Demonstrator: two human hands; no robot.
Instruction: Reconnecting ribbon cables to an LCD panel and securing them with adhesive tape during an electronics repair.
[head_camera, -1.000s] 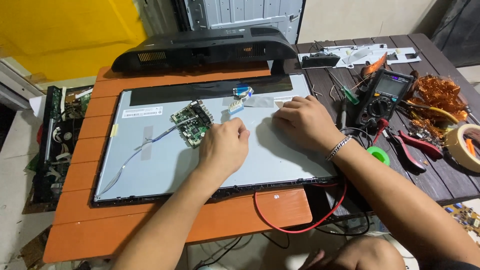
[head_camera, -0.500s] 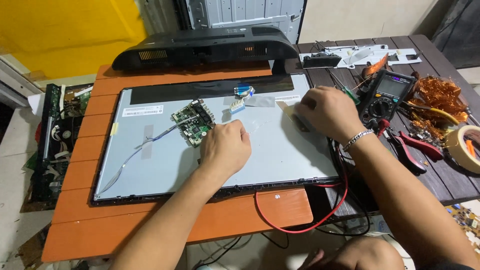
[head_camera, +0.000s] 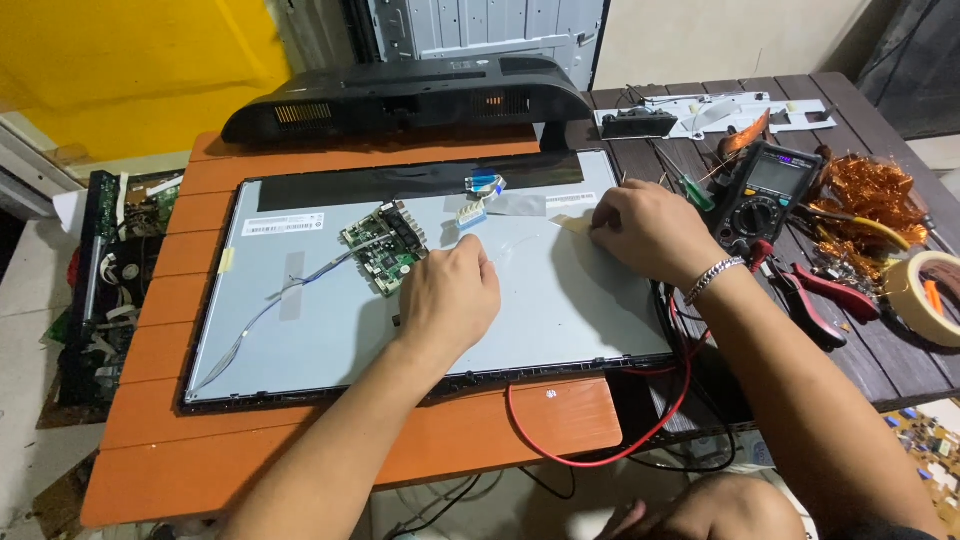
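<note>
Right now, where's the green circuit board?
In the head view, the green circuit board lies on the grey panel back, left of centre, just up and left of the left hand, with a flat cable running off to its left.

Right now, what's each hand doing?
Left hand: loosely curled, resting on the metal panel, holding nothing.
Right hand: fingertips pressing tape strip; grip unclear.

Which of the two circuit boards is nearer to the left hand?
The green board lying on the grey panel back, just beside the left hand. The other board sits off the table's left edge.
</note>
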